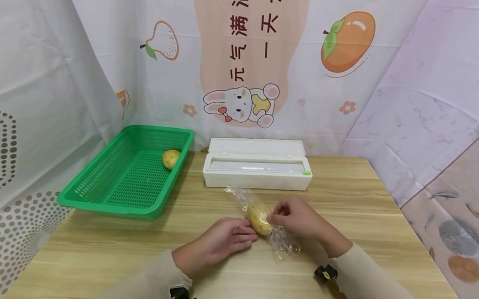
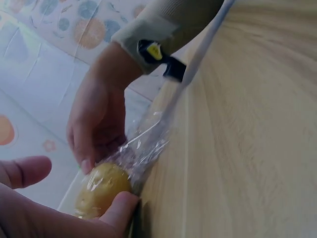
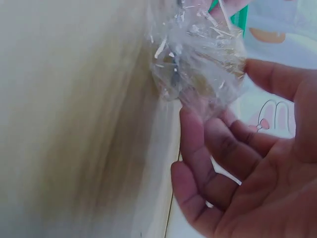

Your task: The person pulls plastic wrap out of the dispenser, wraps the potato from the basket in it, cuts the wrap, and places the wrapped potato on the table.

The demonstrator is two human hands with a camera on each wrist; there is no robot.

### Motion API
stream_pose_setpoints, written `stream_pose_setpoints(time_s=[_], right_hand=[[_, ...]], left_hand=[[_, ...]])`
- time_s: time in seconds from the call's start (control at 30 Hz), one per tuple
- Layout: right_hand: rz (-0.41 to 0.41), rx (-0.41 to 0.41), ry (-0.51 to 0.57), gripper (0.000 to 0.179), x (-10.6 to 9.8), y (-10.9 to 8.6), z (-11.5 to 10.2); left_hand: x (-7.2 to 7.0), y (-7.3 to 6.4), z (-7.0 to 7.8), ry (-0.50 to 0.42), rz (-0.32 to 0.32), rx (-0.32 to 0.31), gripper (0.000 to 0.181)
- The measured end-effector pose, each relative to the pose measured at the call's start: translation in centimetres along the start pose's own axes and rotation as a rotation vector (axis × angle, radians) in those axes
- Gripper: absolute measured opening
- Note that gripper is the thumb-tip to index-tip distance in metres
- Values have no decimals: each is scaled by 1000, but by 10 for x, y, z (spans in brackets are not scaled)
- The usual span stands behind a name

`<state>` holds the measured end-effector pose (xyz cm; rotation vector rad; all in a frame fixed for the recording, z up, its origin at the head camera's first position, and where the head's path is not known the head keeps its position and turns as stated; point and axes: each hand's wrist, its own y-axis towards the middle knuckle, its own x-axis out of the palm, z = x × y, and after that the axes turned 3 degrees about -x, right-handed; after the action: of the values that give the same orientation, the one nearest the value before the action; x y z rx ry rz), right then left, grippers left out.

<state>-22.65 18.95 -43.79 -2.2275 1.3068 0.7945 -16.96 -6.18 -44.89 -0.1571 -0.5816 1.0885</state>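
A yellow potato (image 1: 258,218) lies on the table in clear plastic wrap (image 1: 284,244), whose loose ends stick out at both sides. With fingers nearly straight, my left hand (image 1: 224,241) touches the potato's near left side; its thumb stands apart from the potato (image 2: 103,191) in the left wrist view. My right hand (image 1: 301,217) is at the potato's right, fingers bent. The right wrist view shows its thumb and fingertips on the crumpled plastic wrap (image 3: 195,54), pinching it against the potato's end.
Behind the hands stands a white cling film box (image 1: 257,181), lid raised, with a green slider at its right end. A green plastic basket (image 1: 164,199) at the left holds another potato (image 1: 170,158). Printed cloth (image 1: 156,94) hangs behind the wooden table (image 1: 343,197).
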Motion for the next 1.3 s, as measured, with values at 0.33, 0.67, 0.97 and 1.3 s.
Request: stream_pose_setpoints(time_s=[0.33,0.67,0.97,1.3], right_hand=[[-16,75,72,33,14,-17,-18],[-64,61,145,40,25,-16,-22],[-76,7,85,37,17,-17,-18],[-118,-299,-91,27,7,-21,-14]], left_hand=[[-17,-4,13,227,-80,9,49],[-36,6,18,447,-52,-1,47],[-31,2,26,992,12,225,61],[-21,-8,21,1433,132,585,47]])
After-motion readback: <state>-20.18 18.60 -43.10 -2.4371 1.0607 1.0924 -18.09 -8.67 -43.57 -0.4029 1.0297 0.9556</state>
